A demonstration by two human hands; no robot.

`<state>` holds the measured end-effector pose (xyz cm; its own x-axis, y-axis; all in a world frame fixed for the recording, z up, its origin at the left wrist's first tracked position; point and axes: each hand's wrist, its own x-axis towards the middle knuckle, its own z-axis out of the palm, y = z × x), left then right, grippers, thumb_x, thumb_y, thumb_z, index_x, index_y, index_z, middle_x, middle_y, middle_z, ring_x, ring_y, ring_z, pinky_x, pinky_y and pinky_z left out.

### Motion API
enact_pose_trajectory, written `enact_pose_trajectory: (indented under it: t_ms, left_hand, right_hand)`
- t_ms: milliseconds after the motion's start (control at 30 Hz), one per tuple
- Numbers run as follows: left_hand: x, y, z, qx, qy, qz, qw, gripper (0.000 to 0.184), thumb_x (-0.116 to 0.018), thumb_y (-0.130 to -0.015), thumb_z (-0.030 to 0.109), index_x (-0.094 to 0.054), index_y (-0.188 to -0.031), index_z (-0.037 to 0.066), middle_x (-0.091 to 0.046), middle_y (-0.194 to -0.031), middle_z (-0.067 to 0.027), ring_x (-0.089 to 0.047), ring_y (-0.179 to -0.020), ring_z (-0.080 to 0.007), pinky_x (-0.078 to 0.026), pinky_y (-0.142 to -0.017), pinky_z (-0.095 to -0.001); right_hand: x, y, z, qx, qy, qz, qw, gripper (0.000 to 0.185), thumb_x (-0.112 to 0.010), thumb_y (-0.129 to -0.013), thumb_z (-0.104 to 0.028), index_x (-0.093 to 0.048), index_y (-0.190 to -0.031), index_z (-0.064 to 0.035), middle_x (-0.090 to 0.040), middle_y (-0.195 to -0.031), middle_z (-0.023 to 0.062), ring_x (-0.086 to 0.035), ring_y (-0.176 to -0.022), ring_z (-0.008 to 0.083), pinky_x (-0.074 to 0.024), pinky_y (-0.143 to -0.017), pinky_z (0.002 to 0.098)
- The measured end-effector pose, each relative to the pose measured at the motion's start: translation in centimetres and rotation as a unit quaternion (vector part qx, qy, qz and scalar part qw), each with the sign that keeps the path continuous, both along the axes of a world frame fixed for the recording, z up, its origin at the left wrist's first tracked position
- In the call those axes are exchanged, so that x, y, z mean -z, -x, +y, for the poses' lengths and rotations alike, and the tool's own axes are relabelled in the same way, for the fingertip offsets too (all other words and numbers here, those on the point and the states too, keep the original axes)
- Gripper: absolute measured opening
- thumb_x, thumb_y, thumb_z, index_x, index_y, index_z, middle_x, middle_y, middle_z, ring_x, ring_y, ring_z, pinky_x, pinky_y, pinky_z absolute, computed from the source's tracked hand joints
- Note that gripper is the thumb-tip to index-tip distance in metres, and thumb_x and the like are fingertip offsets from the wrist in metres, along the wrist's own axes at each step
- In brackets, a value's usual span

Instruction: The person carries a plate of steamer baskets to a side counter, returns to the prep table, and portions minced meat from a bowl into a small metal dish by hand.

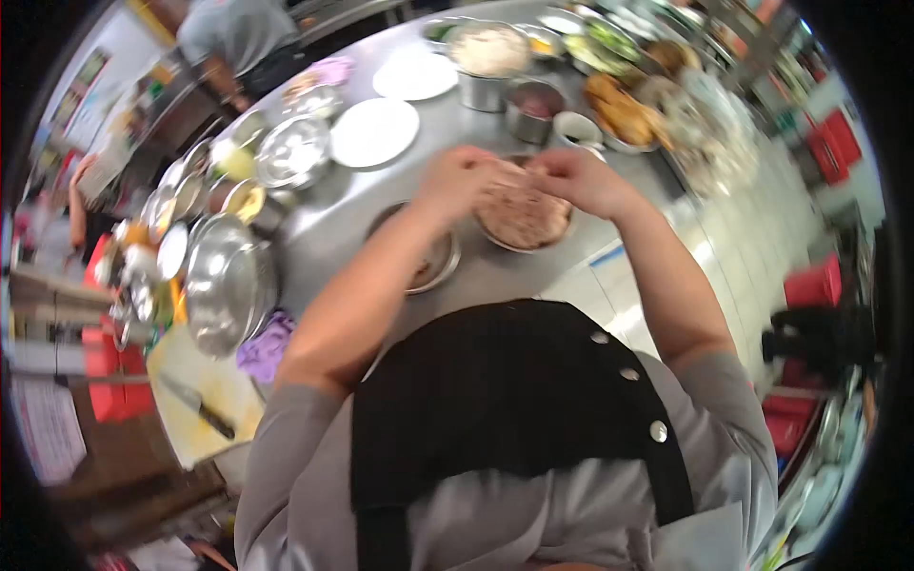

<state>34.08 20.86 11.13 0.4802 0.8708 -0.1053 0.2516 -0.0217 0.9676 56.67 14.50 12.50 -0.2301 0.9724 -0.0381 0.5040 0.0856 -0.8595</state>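
My left hand [462, 181] and my right hand [579, 181] are close together over a round bowl [519, 249] of pinkish-brown shredded meat [524, 214]. The fingers of both hands are pinched, and a pale pinkish piece of meat [512, 175] seems to stretch between them; blur hides its exact shape. To the left, a second metal bowl [447, 276] is partly covered by my left forearm, with a little brownish food in it.
On the steel table are white plates [375, 133], a pot of pale food [487, 52], a pot of reddish food [534, 100] and whole cooked poultry [624, 109]. Metal bowls [224, 285] crowd the left, near a cutting board [195, 390] with a knife [214, 419]. A person [238, 43] stands across.
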Motion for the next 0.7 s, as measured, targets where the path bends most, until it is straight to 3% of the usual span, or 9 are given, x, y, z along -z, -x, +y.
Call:
enact_pose_trajectory:
  t_ms: [133, 267, 367, 567, 700]
  left_hand:
    - [-0.3, 0.1, -0.2, -0.022, 0.133, -0.099, 0.986, 0.025, -0.054, -0.091, 0.013, -0.063, -0.110, -0.001, -0.066, -0.094, -0.0061, -0.062, -0.080, -0.0140, -0.051, -0.069, -0.0287]
    - [0.1, 0.6, 0.1, -0.019, 0.200, -0.197, 0.960, 0.023, -0.054, -0.091, 0.013, -0.058, -0.111, 0.001, -0.064, -0.099, -0.0059, -0.062, -0.086, -0.0152, -0.051, -0.072, -0.0299]
    - [-0.4, 1.3, 0.6, 0.012, 0.242, -0.215, 0.946, 0.019, -0.057, -0.092, 0.016, -0.057, -0.106, 0.003, -0.063, -0.100, -0.0061, -0.062, -0.085, -0.0152, -0.050, -0.071, -0.0302]
    - [-1.0, 0.2, -1.1, 0.032, 0.157, -0.107, 0.981, 0.020, -0.065, -0.090, 0.015, -0.055, -0.105, 0.006, -0.064, -0.099, -0.0058, -0.061, -0.085, -0.0125, -0.049, -0.073, -0.0277]
    - [-0.4, 0.0, -0.8, 0.028, 0.147, -0.119, 0.982, 0.023, -0.068, -0.088, 0.014, -0.055, -0.105, 0.006, -0.065, -0.098, -0.0039, -0.061, -0.085, -0.0115, -0.047, -0.072, -0.0264]
  right_hand:
    - [0.6, -0.5, 0.7, -0.020, 0.095, 0.067, 0.993, 0.026, -0.067, -0.091, -0.017, -0.066, -0.111, -0.0009, -0.068, -0.095, 0.0011, -0.060, -0.085, 0.0081, -0.0491, -0.076, 0.0251]
    - [0.7, 0.5, 0.0, 0.002, 0.030, -0.015, 0.999, 0.027, -0.065, -0.089, -0.022, -0.069, -0.106, -0.0012, -0.070, -0.091, 0.0036, -0.061, -0.084, 0.0096, -0.0495, -0.076, 0.0273]
    - [0.5, 0.6, 0.0, 0.016, 0.049, 0.039, 0.998, 0.022, -0.064, -0.094, -0.021, -0.067, -0.104, -0.0017, -0.067, -0.089, -0.0008, -0.058, -0.080, 0.0045, -0.0472, -0.069, 0.0219]
    - [0.8, 0.7, 0.6, 0.038, 0.074, 0.091, 0.992, 0.020, -0.065, -0.093, -0.021, -0.067, -0.100, -0.0022, -0.066, -0.086, -0.0021, -0.057, -0.077, 0.0046, -0.0473, -0.069, 0.0232]
    - [0.7, 1.4, 0.1, 0.020, 0.040, 0.078, 0.996, 0.018, -0.067, -0.090, -0.016, -0.067, -0.100, -0.0021, -0.066, -0.085, -0.0025, -0.058, -0.077, 0.0045, -0.0479, -0.070, 0.0225]
